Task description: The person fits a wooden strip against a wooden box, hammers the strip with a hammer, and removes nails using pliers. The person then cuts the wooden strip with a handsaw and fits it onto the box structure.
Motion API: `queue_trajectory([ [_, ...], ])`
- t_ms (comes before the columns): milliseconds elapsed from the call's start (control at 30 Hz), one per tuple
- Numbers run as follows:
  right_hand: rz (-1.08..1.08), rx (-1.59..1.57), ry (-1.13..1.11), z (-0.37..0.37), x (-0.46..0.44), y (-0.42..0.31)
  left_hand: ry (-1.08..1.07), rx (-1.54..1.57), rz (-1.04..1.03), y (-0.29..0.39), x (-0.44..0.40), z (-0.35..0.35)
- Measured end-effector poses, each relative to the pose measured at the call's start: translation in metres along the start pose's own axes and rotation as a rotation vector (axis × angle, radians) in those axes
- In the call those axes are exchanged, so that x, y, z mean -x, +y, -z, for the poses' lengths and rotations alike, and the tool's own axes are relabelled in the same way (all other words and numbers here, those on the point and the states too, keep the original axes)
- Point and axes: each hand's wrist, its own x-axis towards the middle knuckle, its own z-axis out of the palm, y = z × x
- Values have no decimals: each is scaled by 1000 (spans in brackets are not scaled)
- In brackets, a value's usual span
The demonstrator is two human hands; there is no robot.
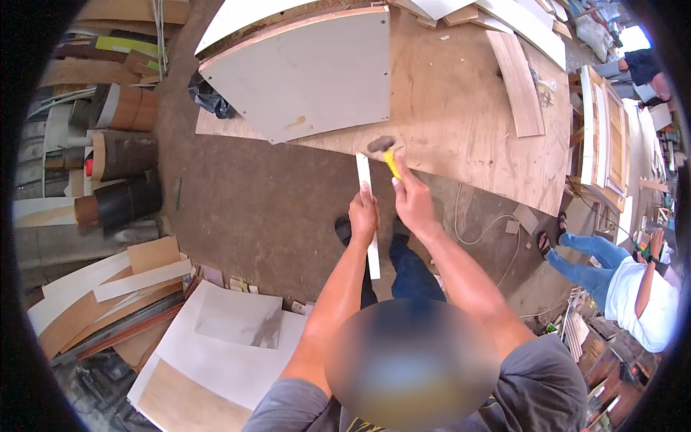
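Note:
My left hand point(364, 214) is wrapped round a narrow white wooden strip point(373, 261), which points away from me with its far end near the edge of the plywood sheet. In my right hand point(413, 199) is a hammer point(392, 164) with a yellow handle. Its dark head is slightly blurred and hangs just right of the strip's far end, apart from it as far as I can tell. Beyond both hands, the plywood sheet point(461, 144) carries a large pale panel point(309, 79) with a curved edge and small dark holes.
Stacked boards point(115, 288) and rolled sheets point(129, 194) line the left side. White sheets point(245, 317) lie at lower left. A cable point(461, 223) curls over the floor at right. Another person point(619, 277) in a white shirt is at far right, near a wooden door panel point(604, 137).

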Motion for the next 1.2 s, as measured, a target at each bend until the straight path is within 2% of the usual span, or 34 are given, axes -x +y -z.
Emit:
queue_trajectory([
  [133,76,18,66,-9,7,3,14,13,40,2,1,0],
  [233,47,80,-81,-9,2,4,28,-16,3,-2,-2,1],
  [367,150,-15,170,2,2,-5,30,7,53,4,1,1],
  [400,154,6,162,-2,6,-4,21,19,49,5,1,1],
  [500,-35,175,-192,-2,5,-4,16,4,45,4,3,2],
  [533,2,184,-201,3,0,-5,24,-4,40,5,0,1],
  [667,180,-24,202,4,0,-17,3,13,100,12,3,0],
  [800,-16,198,-145,-5,3,9,5,5,43,9,4,0],
  [933,123,-43,178,4,-2,3,1,13,90,10,5,0],
  [1033,6,116,-53,-5,6,7,-10,5,67,11,6,0],
  [1067,12,89,-68,-12,6,10,21,-26,34,2,4,0],
  [1133,62,91,-42,0,-6,9,94,-72,-48,-5,-6,-2],
  [1167,70,88,-40,3,-2,8,61,-56,6,-14,-2,2],
  [1200,131,50,63,4,-4,7,30,-36,49,-1,5,4],
])
